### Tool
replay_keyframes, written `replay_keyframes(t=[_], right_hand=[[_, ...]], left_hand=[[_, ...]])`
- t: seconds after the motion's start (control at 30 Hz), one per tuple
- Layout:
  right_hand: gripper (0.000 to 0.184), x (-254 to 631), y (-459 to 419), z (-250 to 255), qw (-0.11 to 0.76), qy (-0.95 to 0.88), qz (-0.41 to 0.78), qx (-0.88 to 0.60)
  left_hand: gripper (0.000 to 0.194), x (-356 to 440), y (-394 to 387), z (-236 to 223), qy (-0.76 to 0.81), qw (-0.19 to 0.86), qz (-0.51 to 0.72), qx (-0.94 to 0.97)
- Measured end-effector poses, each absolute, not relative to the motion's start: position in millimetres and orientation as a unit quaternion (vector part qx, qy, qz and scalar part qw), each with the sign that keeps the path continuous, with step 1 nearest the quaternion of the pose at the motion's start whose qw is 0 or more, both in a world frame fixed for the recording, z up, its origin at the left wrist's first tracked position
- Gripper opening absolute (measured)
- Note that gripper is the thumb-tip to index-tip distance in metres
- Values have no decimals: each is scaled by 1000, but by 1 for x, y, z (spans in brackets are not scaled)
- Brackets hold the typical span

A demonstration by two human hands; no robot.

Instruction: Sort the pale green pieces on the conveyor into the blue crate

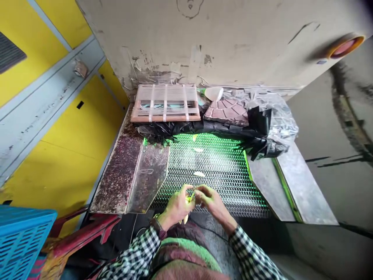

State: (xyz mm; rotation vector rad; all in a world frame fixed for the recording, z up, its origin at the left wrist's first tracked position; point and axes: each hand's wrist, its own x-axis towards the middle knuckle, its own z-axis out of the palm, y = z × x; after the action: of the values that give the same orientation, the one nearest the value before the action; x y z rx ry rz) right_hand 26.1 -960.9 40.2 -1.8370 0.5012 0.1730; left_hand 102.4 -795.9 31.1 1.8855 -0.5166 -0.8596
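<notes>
**Green piece (190, 199) pinched above wire mesh (212, 163)**

The left hand (176, 206) and right hand (208, 197) met on it, its kind too small to tell. Pale scraps (199, 174) lay on the mesh, with bunched black plastic sheeting (186, 127) behind, a rust-speckled steel plate (116, 175) beside, and a slatted wooden frame (166, 103) beyond.

A wire-mesh tabletop (210, 171) shows green beneath; pale slivers (199, 174) lie on it; a black plastic sheet (175, 128) runs along its back, with a white-strapped wooden frame (165, 103) and a brown patterned tile (226, 112) beside it; a stained metal plate (116, 179) flanks the left.
</notes>
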Motion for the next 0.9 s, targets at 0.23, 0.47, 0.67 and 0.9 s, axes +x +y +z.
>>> replay_keyframes(t=[0.23, 0.47, 0.67, 0.9], right_hand=[[33, 30, -969, 28, 540, 174, 6, -824], [20, 91, -1014, 8, 331, 187, -13, -925], [18, 157, -1052, 0, 231, 141, -18, -962], [23, 165, -1080, 3, 190, 194, -29, -962]], left_hand=[[29, 92, -820, 28, -150, 555, -373, 728], [29, 100, -793, 23, 19, 654, -301, 693], [35, 102, -773, 31, 109, 701, -326, 625], [38, 107, -779, 35, 191, 736, -313, 569]])
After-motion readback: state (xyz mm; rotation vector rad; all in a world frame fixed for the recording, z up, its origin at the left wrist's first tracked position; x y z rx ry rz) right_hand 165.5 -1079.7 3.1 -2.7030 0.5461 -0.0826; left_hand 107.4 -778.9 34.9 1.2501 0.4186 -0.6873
